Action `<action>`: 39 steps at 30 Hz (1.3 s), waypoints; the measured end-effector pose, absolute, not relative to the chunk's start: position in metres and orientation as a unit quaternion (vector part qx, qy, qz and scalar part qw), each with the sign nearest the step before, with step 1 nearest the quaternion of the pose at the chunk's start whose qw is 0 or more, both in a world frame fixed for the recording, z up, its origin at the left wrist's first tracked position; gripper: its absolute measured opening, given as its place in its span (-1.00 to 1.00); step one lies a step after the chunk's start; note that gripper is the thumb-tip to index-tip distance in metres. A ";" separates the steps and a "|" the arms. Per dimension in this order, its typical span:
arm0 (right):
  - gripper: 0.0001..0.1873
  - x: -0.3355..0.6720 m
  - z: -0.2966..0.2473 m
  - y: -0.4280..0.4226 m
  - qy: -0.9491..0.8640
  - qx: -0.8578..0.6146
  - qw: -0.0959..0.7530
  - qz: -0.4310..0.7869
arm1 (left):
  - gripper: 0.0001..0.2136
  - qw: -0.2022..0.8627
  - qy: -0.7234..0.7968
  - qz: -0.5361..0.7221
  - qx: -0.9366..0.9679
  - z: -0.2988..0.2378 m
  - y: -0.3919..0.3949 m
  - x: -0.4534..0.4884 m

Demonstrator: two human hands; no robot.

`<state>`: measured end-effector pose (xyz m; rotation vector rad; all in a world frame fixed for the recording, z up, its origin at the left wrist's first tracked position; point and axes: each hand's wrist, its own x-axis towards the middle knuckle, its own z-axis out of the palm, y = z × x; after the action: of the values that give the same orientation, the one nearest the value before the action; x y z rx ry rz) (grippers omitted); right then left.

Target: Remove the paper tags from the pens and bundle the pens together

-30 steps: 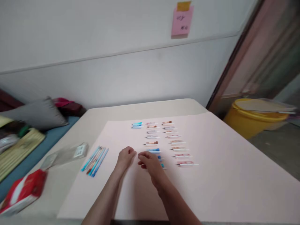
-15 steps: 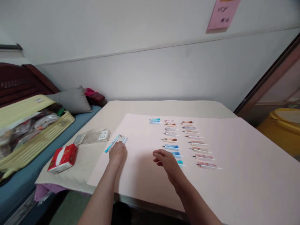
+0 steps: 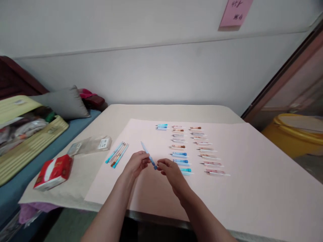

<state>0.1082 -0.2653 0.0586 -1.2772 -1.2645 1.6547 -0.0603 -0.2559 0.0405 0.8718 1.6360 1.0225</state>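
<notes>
at lower centre, the left hand [image 3: 137,164] pinches a blue pen [image 3: 145,148], while the right hand [image 3: 172,172] curls at its cap [image 3: 155,167], hold unclear, seemingly for uncapping, needing a straight pull.

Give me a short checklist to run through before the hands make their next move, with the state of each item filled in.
1. Left hand has a grip on the light blue pen: ok.
2. Right hand touching that pen's darker end: cannot tell; the fingertips are close to it.
3. Loose pens at the left lying apart from the left hand: ok.
4. Blue pens by the right hand fully visible: not ok; the hand hides part of them.
5. Red packet and clear plastic bag away from both hands: ok, both are off to the left.
</notes>
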 end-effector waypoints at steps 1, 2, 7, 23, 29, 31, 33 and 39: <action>-0.78 0.108 0.061 -0.268 -0.476 -0.487 0.344 0.647 | -0.82 0.529 0.638 0.448 0.335 0.042 -0.257 -0.053; -0.75 0.108 0.062 -0.270 -0.461 -0.479 0.341 0.664 | -0.83 0.569 0.600 0.474 0.303 0.043 -0.259 -0.046; -0.68 0.109 0.062 -0.275 -0.385 -0.433 0.317 0.751 | -0.86 0.661 0.483 0.526 0.228 0.045 -0.265 -0.026; -0.80 0.115 0.062 -0.266 -0.292 -0.353 0.291 0.840 | -0.87 0.690 0.378 0.596 0.159 0.049 -0.271 -0.016; -0.84 0.114 0.058 -0.268 -0.416 -0.423 0.338 0.730 | -0.82 0.658 0.393 0.619 0.173 0.053 -0.271 -0.010; -0.83 0.114 0.056 -0.268 -0.467 -0.458 0.334 0.678 | -0.86 0.652 0.402 0.619 0.175 0.051 -0.271 -0.009; -0.83 0.113 0.055 -0.269 -0.499 -0.481 0.323 0.644 | -0.87 0.643 0.420 0.614 0.181 0.049 -0.271 -0.008; -0.82 0.115 0.055 -0.273 -0.444 -0.458 0.321 0.700 | -0.80 0.653 0.447 0.590 0.163 0.048 -0.273 -0.006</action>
<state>0.1151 -0.2726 0.0553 -1.2023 -1.1673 1.8377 -0.0063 -0.2726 0.0484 0.3692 1.0138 1.3381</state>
